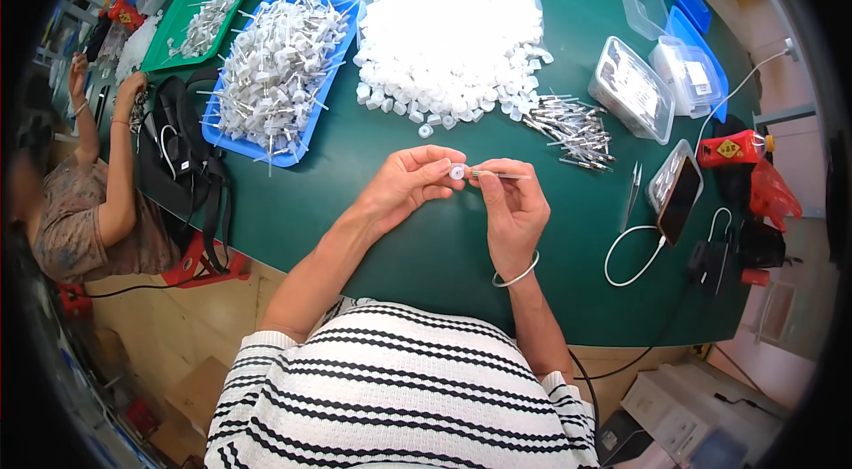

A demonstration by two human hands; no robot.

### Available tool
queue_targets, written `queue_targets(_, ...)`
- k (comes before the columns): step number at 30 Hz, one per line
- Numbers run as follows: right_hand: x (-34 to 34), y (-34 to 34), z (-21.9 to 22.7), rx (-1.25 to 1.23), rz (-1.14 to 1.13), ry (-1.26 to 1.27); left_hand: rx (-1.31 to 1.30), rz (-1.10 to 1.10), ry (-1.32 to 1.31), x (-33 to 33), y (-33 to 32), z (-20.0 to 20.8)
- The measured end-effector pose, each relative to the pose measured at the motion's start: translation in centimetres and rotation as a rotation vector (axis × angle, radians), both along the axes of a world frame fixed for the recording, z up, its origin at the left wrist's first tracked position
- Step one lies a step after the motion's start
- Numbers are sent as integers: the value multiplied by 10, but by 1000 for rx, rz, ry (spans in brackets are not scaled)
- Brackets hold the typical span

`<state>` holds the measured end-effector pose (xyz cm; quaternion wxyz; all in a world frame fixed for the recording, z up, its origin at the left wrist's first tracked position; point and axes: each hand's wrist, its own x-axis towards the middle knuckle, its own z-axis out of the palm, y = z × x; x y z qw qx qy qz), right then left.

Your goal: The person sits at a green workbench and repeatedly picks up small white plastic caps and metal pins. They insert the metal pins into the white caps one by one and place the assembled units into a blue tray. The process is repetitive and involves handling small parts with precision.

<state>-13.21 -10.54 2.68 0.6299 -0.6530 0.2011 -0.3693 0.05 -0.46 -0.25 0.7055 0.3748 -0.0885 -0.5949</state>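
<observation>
Head view: above the green table (pixel 461 238), the left hand (pixel 404 185) pinches a small round white plastic cap (pixel 457 172) between thumb and fingertips. The right hand (pixel 513 203), a silver bangle at its wrist, pinches a thin metal pin (pixel 499 174) whose tip meets the cap.

Farther off lies an opened clear plastic bag spilling white caps (pixel 453 34), with a loose heap of metal pins (pixel 572 127) to its right. Left of the bag, a blue rectangular tray (pixel 302 136) holds finished white pieces with pins, and a green tray (pixel 186 3) sits beyond it.

At the right stand clear lidded plastic boxes (pixel 635 87), two showing white rectangular labels, a phone (pixel 679 198) on a white cable, tweezers (pixel 632 194) and a red device with a yellow diamond sticker (pixel 732 149).

Another person (pixel 80 203) sits at the far left beside a black bag (pixel 182 158).
</observation>
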Motion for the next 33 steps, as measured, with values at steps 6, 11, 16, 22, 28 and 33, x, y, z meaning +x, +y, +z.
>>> queue_targets(6, 0, -3, -5, -62, -27, 48, 6, -12, 11, 0, 0, 1)
queue_targets(11, 1, -3, -3, -56, -21, 48, 13, -11, 18, 0, 0, 2)
queue_targets(16, 1, -2, -5, -93, -25, 70, 16, -6, 20, -1, 0, 0)
queue_targets(22, 1, -2, -5, -118, -39, 93, 22, -5, 52, -1, 0, 3)
queue_targets(28, 0, -3, -3, -163, -46, 102, 14, -11, 81, -2, -1, 1)
queue_targets(33, 1, -3, -2, -215, -52, 109, 37, -7, 75, -2, -1, 2)
